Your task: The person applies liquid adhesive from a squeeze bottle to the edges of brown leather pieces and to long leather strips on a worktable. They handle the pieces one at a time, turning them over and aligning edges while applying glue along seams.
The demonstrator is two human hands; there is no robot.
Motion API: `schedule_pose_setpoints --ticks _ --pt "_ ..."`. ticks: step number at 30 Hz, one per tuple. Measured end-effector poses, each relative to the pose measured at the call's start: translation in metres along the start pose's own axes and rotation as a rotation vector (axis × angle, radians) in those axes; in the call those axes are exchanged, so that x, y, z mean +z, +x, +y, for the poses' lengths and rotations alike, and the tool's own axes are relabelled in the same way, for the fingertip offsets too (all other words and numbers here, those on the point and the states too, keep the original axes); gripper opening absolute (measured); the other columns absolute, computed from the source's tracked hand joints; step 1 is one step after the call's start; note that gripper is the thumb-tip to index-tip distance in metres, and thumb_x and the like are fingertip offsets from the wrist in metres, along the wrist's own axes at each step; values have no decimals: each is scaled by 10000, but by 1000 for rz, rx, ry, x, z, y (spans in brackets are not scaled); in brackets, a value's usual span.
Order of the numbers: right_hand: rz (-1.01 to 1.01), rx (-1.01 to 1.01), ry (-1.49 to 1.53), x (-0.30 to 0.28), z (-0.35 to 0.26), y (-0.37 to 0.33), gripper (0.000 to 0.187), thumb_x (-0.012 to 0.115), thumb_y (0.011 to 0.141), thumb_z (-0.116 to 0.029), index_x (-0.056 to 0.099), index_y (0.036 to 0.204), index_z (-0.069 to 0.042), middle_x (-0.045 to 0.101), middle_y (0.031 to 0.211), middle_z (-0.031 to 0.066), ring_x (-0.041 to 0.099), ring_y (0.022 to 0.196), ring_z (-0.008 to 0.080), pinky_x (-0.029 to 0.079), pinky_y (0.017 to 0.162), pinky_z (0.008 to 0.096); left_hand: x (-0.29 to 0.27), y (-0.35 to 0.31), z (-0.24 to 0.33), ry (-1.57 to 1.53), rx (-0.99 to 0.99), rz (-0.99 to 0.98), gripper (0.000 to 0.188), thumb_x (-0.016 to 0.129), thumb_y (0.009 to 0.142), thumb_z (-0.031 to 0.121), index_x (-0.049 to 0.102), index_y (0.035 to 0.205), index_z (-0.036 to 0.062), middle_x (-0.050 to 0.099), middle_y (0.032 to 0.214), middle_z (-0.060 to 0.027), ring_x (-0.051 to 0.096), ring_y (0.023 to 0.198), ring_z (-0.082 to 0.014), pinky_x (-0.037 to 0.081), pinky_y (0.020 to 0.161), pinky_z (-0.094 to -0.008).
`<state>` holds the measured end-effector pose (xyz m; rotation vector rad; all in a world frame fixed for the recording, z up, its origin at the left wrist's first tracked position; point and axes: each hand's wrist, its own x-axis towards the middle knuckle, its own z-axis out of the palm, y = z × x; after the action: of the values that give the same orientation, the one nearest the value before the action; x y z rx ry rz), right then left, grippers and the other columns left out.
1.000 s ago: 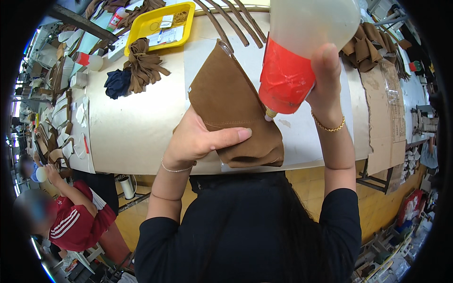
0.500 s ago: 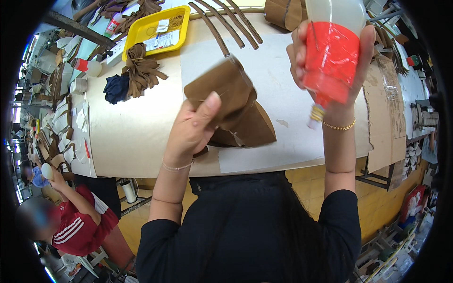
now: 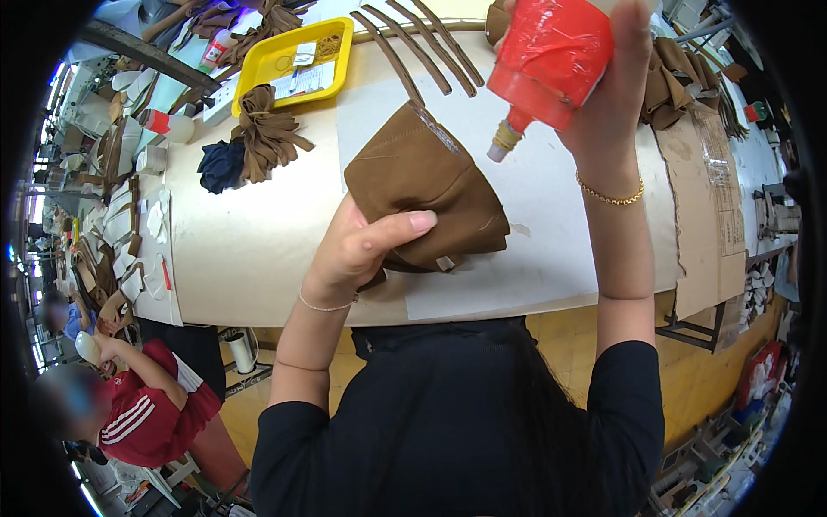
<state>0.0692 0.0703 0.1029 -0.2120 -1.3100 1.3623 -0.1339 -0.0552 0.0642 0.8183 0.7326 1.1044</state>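
My left hand (image 3: pixel 362 246) grips a folded piece of brown fabric (image 3: pixel 413 168) from below, its thumb pressed across the front. The piece is tilted above the table, and a thin whitish, shiny strip runs along its upper right edge. A small white tag shows near the bottom. In my right hand (image 3: pixel 620 95) is a squeeze bottle (image 3: pixel 551 65) with a red wrap and red shoulder. It is tipped upside down, its narrow nozzle aimed down and left. The nozzle tip hangs to the right of the brown piece, apart from it. The bottle's base is outside the picture.
Beyond my left hand stand a yellow tray (image 3: pixel 343 69), a bundle of brown strips (image 3: pixel 263 133) and a dark blue cloth (image 3: pixel 221 165). Several long brown strips (image 3: pixel 431 52) lie at the far side. Cardboard (image 3: pixel 702 207) covers the right table edge. A person in red (image 3: pixel 151 401) works at left.
The bottle has moved up and left, bringing its nozzle closer to the brown fabric piece. My left hand has turned the piece, and its whitish edge strip shows more clearly.
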Motion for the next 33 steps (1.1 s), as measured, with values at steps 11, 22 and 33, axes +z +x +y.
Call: schedule_pose_setpoints --ticks 11,22,33 --pt "98 21 -331 21 6 9 693 572 879 -555 437 1288 -13 536 1157 57 504 1054 127 412 905 286 11 -5 9 77 -18 0 477 680 790 83 493 1214 -27 596 1129 -114 567 1047 -189 452 914 -326" --pt "39 -18 -380 11 6 -17 764 585 842 -603 442 1287 2 543 1182 82 513 1082 142 418 928 292 15 -3 10 21 -10 35 506 684 780 94 478 1226 -26 588 1146 -135 578 1051 -207 470 909 -337" --pt "24 135 -183 -10 -5 -21 743 461 871 -647 490 1216 11 607 1078 131 626 925 194 532 784 328 16 -5 11 -6 -2 36 482 671 786 75 474 1214 -27 591 1134 -138 589 1042 -218 483 903 -342"
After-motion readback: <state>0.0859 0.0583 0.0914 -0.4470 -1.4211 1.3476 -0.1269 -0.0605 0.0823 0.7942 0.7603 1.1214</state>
